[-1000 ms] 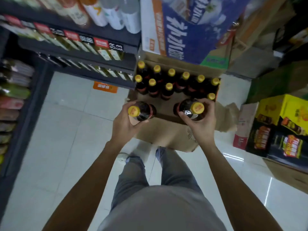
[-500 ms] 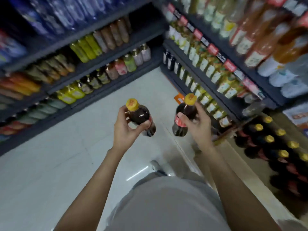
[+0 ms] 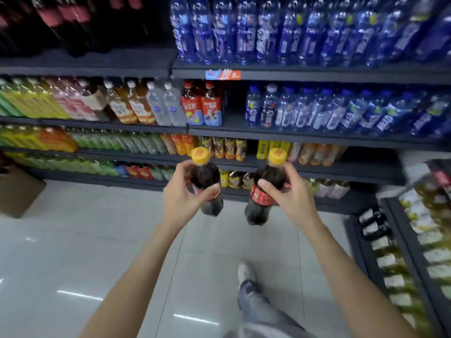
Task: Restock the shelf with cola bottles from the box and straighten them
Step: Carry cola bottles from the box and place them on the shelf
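Left hand (image 3: 181,200) grips a cola bottle (image 3: 207,184) just left of frame centre, fingers curled round its red label, yellow cap up. Right hand (image 3: 289,200) grips a second cola bottle (image 3: 264,191) just right of centre, thumb across the label, fingers wrapped behind; bottle tilts slightly left at the base. Bottles are apart, held over the pale tiled floor (image 3: 97,240). Stocked drink shelves (image 3: 292,75) fill the upper frame; a cardboard box (image 3: 17,191) sits at the left edge.
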### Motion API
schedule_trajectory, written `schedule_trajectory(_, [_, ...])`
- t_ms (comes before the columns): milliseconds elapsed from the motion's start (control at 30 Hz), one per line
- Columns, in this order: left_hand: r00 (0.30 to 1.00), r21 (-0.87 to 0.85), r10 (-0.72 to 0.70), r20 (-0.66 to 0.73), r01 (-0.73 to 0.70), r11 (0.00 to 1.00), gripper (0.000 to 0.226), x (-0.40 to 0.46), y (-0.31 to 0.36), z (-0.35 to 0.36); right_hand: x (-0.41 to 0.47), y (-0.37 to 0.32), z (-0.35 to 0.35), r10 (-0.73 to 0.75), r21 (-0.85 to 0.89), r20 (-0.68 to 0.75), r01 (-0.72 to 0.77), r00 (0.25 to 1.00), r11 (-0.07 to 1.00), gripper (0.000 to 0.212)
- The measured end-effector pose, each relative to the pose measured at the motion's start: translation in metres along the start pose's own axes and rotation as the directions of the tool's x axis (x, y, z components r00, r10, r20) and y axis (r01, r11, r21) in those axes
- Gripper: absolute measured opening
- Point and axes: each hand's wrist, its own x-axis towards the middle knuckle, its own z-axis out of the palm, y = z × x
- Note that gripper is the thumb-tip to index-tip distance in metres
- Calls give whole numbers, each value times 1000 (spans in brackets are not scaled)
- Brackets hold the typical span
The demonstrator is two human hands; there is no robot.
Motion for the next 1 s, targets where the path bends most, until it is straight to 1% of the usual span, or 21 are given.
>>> schedule_trajectory(100, [992, -14, 11, -125, -13, 1000, 61, 55, -7, -14, 76, -21, 27, -130, 35, 62, 128, 990, 991, 47])
schedule_trajectory(233, [956, -42, 20, -293, -34, 999, 64, 128, -22, -35, 170, -49, 70, -257, 123, 109, 243, 960, 962, 52])
schedule_trajectory(300, [925, -54, 31, -380, -56, 997, 63, 164, -30, -49, 211, -62, 94, -319, 164, 108, 299, 942, 940, 54])
schedule_trajectory(333, [909, -50, 51, -413, -79, 996, 63, 181, -35, -56, 229, -67, 107, -348, 187, 104, 325, 932, 927, 53])
schedule_trajectory(400, [882, -26, 97, -461, -123, 992, 62, 217, -47, -70, 262, -78, 134, -384, 223, 83, 358, 920, 907, 49])
schedule_trajectory(500, [842, 8, 164, -515, -186, 983, 63, 278, -68, -92, 309, -93, 179, -431, 229, 27, 414, 902, 881, 49])
schedule_trajectory(600, [826, 27, 221, -518, -242, 970, 64, 344, -94, -115, 356, -106, 227, -484, 201, -18, 477, 875, 855, 52])
schedule_trajectory(767, [841, 16, 306, -446, -334, 943, 66, 459, -148, -149, 436, -133, 306, -553, 24, -107, 558, 826, 829, 54])
schedule_trajectory(900, [862, 4, 322, -392, -348, 937, 65, 541, -173, -170, 500, -148, 360, -500, -77, -207, 496, 841, 865, 62])
schedule_trajectory(1000, [886, 45, 327, -328, -331, 943, 69, 590, -186, -176, 532, -154, 386, -449, -150, -257, 424, 856, 893, 64])
